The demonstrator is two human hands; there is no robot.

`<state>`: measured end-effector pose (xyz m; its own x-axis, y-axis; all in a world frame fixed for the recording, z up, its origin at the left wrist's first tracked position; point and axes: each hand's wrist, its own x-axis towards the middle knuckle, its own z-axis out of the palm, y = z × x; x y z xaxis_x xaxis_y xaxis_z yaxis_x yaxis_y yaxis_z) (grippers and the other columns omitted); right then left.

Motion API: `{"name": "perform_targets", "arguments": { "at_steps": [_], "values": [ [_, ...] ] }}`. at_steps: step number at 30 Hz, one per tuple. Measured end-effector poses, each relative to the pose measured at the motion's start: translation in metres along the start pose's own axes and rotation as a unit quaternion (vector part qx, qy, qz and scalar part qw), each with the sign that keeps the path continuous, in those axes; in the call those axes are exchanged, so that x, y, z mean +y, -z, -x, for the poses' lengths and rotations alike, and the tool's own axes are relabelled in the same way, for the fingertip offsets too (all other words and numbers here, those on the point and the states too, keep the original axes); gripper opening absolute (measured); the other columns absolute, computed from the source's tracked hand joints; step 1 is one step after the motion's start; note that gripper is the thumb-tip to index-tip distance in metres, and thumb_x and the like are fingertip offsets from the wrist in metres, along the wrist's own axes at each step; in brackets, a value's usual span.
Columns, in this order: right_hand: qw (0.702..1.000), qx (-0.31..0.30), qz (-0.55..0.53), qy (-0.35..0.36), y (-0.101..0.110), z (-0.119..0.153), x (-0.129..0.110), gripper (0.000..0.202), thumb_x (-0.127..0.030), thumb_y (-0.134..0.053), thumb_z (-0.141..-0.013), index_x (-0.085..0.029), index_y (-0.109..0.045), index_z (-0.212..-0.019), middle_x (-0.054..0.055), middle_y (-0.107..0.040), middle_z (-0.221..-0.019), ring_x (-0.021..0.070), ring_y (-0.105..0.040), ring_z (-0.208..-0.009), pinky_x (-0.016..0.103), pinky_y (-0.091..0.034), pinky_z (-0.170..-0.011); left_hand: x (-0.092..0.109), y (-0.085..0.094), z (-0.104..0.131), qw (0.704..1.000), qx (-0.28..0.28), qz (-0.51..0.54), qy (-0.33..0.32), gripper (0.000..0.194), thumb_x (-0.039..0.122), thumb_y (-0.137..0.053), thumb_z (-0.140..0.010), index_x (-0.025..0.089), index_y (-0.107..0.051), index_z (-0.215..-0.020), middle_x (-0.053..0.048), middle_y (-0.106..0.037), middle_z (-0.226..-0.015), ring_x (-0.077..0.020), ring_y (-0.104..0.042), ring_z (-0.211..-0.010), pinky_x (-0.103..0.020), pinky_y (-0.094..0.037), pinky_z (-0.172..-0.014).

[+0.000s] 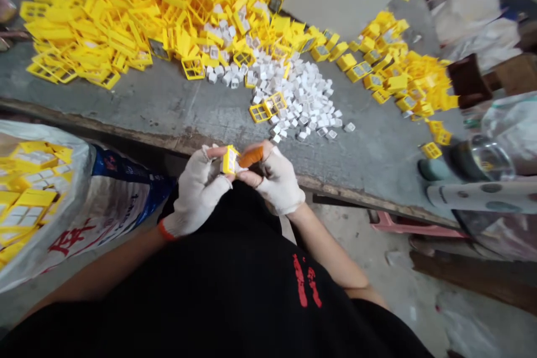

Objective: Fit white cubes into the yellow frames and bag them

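Note:
Just off the table's front edge, my left hand (200, 190), in a white fingerless glove, grips a small yellow plastic frame (229, 161) with white pieces in it. My right hand (274, 176), gloved the same way, meets it from the right. An orange cover wraps one of its fingers. Thumb and forefinger are pinched together against the frame's right side; what lies between them is too small to make out. Beyond the hands a pile of small white plastic cubes (297, 92) lies on the table. Two yellow window-shaped frames (267, 107) rest on its near left side.
A large heap of yellow frames (126, 11) covers the back left of the grey table (176, 114). Another yellow pile (392, 67) lies to the right. At my left stands an open sack (90, 201) of yellow-and-white pieces. A metal bowl (489, 156) sits far right.

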<state>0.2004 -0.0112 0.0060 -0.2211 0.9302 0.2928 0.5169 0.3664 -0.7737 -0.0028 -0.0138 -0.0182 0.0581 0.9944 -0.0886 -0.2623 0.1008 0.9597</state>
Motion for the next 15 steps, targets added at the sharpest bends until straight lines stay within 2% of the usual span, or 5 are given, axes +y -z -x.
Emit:
{"name": "perform_targets", "arguments": {
  "at_steps": [2, 5, 10, 13, 15],
  "values": [
    [0.999, -0.027, -0.022, 0.013, 0.003, 0.0, -0.001, 0.033, -0.061, -0.072, -0.107, -0.029, -0.079, -0.112, 0.008, -0.08, -0.118, 0.0257, -0.075, -0.105, 0.043, -0.062, -0.097, 0.0, 0.002, 0.0, 0.998, -0.013, -0.037, -0.049, 0.038, 0.033, -0.095, -0.084, 0.029, -0.08, -0.118, -0.006, -0.077, -0.126, -0.0273, -0.079, -0.109, -0.043, -0.069, -0.098],
    [0.996, -0.02, -0.086, 0.004, 0.003, -0.002, -0.006, 0.038, -0.065, -0.071, -0.107, -0.028, -0.076, -0.104, 0.008, -0.082, -0.117, 0.0255, -0.076, -0.104, 0.044, -0.063, -0.098, 0.003, 0.005, -0.001, 0.99, -0.02, -0.069, -0.123, 0.034, 0.029, -0.092, -0.087, 0.031, -0.081, -0.12, -0.007, -0.08, -0.122, -0.0272, -0.08, -0.105, -0.044, -0.07, -0.094],
    [0.982, 0.015, -0.184, -0.042, -0.004, -0.009, -0.019, 0.045, -0.071, -0.082, -0.096, -0.027, -0.074, -0.094, 0.007, -0.082, -0.106, 0.0249, -0.077, -0.098, 0.042, -0.065, -0.091, 0.003, 0.016, -0.003, 0.965, -0.057, -0.131, -0.22, 0.036, 0.022, -0.087, -0.09, 0.03, -0.078, -0.124, -0.009, -0.081, -0.133, -0.0323, -0.079, -0.125, -0.055, -0.064, -0.115],
    [0.978, 0.023, -0.198, -0.058, -0.007, -0.013, -0.025, 0.042, -0.066, -0.089, -0.092, -0.027, -0.075, -0.092, 0.004, -0.079, -0.097, 0.0228, -0.075, -0.09, 0.039, -0.065, -0.083, 0.0, 0.023, -0.006, 0.936, -0.067, -0.174, -0.297, 0.039, 0.017, -0.081, -0.096, 0.031, -0.074, -0.131, -0.01, -0.079, -0.14, -0.0319, -0.08, -0.13, -0.057, -0.062, -0.118],
    [0.979, 0.021, -0.188, -0.07, -0.009, -0.016, -0.028, 0.041, -0.065, -0.091, -0.091, -0.026, -0.075, -0.09, 0.002, -0.074, -0.089, 0.0204, -0.072, -0.081, 0.036, -0.063, -0.075, 0.001, 0.028, -0.01, 0.905, -0.066, -0.207, -0.364, 0.046, 0.011, -0.08, -0.096, 0.032, -0.07, -0.137, -0.01, -0.079, -0.142, -0.0296, -0.081, -0.129, -0.055, -0.063, -0.118]
  ]
}}
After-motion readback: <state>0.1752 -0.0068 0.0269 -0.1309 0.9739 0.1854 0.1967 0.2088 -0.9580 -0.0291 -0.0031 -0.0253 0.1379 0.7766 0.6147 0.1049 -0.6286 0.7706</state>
